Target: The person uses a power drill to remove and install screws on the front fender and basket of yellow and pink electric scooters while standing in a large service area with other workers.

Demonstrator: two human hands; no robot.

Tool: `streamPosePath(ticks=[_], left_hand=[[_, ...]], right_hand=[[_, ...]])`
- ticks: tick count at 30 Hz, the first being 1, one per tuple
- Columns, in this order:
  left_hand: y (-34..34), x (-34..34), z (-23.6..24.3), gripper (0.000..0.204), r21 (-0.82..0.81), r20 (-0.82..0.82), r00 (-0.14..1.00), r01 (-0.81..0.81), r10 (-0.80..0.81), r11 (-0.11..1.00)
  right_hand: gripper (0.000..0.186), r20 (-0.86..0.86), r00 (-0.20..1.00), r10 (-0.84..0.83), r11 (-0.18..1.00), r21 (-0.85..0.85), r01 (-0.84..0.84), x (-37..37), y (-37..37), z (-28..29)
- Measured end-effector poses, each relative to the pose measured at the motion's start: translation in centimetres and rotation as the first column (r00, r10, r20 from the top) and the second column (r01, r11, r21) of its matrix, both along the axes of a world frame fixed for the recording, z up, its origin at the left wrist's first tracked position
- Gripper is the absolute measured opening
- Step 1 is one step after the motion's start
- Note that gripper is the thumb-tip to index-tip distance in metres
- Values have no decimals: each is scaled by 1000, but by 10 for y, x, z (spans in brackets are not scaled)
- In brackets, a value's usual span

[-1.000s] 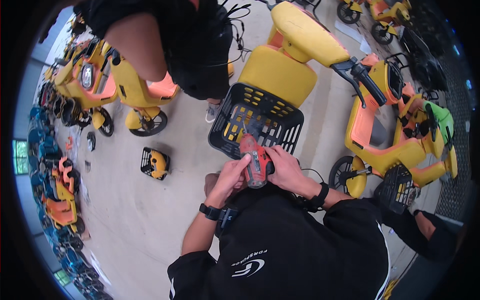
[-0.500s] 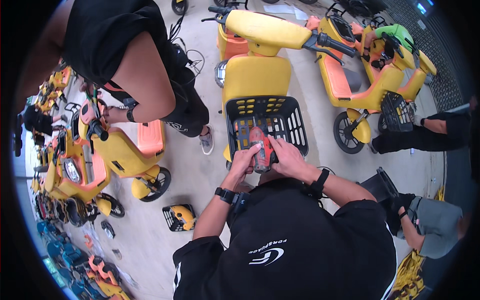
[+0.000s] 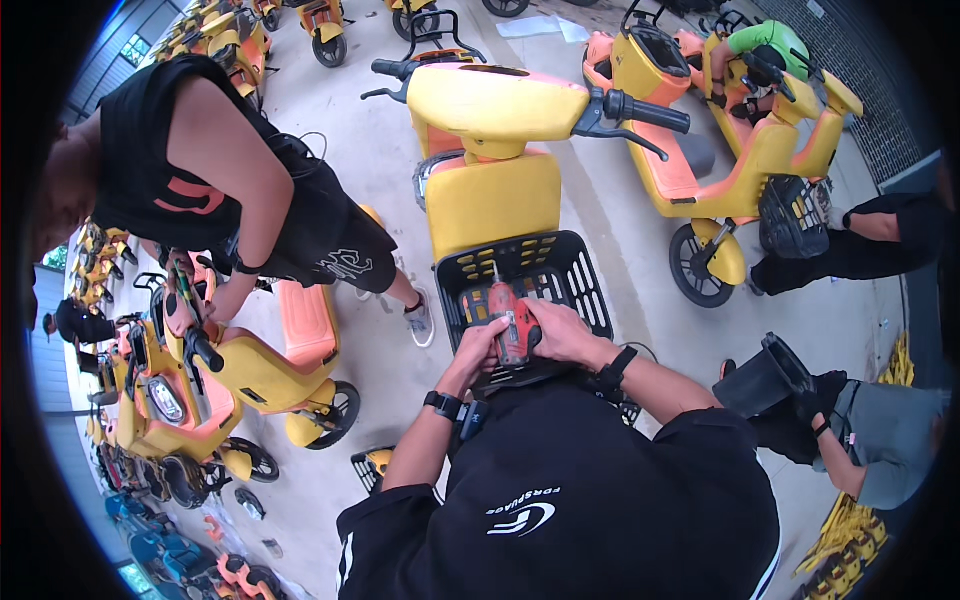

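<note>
A red and grey cordless drill is held in both hands over the black basket at the front of a yellow scooter. Its thin bit points away from me into the basket. My left hand closes on the drill's left side, thumb on its top. From the right, my right hand wraps round the body, fingers partly hidden beneath. Whether the bit touches anything in the basket I cannot tell.
To the left a person in black grips the handlebar of another yellow-orange scooter. More scooters and people stand at the right. One person holds a dark bin. A basket with a yellow part lies on the floor.
The view has shifted, showing more scooters at the far side. The drill stays in both hands over the basket. The person at the left has leaned back to the left.
</note>
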State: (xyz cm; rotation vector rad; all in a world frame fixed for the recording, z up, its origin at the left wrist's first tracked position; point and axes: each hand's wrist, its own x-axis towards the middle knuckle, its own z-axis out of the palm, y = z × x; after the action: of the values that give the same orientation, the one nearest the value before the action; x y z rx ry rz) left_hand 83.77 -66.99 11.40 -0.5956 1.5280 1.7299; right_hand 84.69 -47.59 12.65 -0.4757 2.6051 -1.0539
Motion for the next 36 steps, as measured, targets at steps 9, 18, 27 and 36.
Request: streamPosePath(ticks=[9,18,27,36], left_hand=[[23,-30,-36,58,-288,-119,977,135,-176,948],[34,-45,-39,54,-334,-157,968,136,-197,933],[38,-42,-34,56,-400,-233,942,133,-241,907],[30,-47,-45,59,-435,-246,929,150,-277,888]], right_hand=[[79,1,1000,7,995,100,-7,-20,17,-36],[79,24,1000,-3,995,101,0,-33,27,-49],[72,20,1000,-22,998,53,21,-30,30,-38],[76,53,998,-31,998,63,28,-32,28,-51]])
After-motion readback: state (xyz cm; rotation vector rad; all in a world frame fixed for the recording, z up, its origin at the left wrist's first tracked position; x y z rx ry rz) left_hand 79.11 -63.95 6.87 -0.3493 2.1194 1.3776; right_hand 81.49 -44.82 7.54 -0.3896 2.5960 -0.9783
